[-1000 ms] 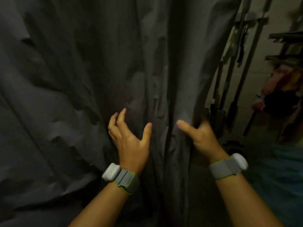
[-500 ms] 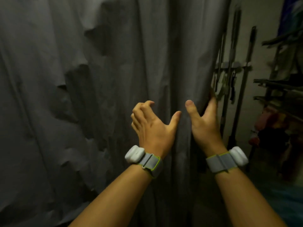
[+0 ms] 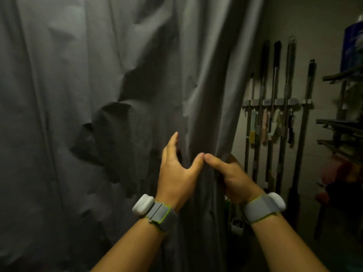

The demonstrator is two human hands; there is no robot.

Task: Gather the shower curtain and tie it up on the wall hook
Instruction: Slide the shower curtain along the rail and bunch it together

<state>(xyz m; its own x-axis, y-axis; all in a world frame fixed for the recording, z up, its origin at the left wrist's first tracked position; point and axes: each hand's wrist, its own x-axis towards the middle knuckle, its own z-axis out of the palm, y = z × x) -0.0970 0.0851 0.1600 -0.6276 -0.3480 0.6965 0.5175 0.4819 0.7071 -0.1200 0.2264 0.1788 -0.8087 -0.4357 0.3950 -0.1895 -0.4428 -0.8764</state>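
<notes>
Left grip (image 3: pixel 176 173), right grip (image 3: pixel 233 179), thumbtips together.

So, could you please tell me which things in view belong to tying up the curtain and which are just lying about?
For the job: shower curtain; left hand, pressing its folds; right hand, gripping its edge.
Just lying about: long-handled tools; their wall rack; shelves at the right.

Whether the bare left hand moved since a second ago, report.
Yes: the left hand moved right across the grey shower curtain, toward the wall tool rack.
</notes>
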